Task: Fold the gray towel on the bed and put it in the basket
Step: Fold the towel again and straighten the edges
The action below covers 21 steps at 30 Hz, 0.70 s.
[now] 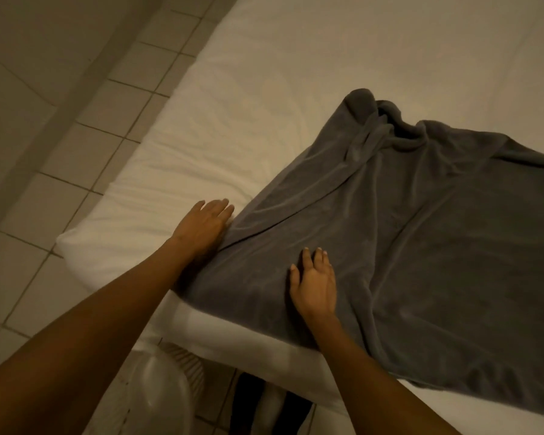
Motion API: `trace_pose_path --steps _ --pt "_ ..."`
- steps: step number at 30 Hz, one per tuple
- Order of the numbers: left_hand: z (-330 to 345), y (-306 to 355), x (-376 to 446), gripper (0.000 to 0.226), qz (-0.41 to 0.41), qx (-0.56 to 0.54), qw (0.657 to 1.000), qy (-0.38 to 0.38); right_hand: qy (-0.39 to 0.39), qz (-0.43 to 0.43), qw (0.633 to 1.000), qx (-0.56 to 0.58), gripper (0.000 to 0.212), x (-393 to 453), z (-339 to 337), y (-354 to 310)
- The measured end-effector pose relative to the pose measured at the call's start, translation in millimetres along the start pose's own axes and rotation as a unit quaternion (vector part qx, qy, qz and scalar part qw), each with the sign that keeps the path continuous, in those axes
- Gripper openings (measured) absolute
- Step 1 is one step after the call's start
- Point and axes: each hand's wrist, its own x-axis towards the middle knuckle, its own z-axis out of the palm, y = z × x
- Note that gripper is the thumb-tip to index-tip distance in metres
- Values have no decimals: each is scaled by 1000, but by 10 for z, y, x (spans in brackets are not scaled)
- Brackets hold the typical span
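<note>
Spread soft gray terry towel (390, 233) for folding | left hand (203, 224) flat beside towel's edge | right hand (314, 285) flat on towel, fingers released, smoothing

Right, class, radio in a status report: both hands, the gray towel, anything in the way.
Left hand open, flat at towel's left edge. Right hand open, palm down on gray towel. Towel spread on bed, far end bunched, unfolded. Nothing in the way.

Gray towel (421, 233) — right edge cropped
</note>
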Motion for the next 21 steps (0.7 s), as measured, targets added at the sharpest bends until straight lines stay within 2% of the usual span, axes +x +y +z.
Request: trace_pose_path --steps 7,12,16,19,21 --pt "-370 -202 883 51 44 25 997 51 4 15 1000 18 57 397 -109 -380" --pt "-462 -290 1584 53 104 66 990 63 9 17 998 60 55 718 -32 -800" --pt "-422 -341 1968 55 156 79 983 64 -46 20 995 91 52 879 95 -1137" --pt "-426 -392 2229 56 183 87 977 64 -36 101 983 149 57 1052 174 -1305" --pt "-443 -408 2385 57 194 80 975 70 -36 146 978 142 66 1096 330 -1366"
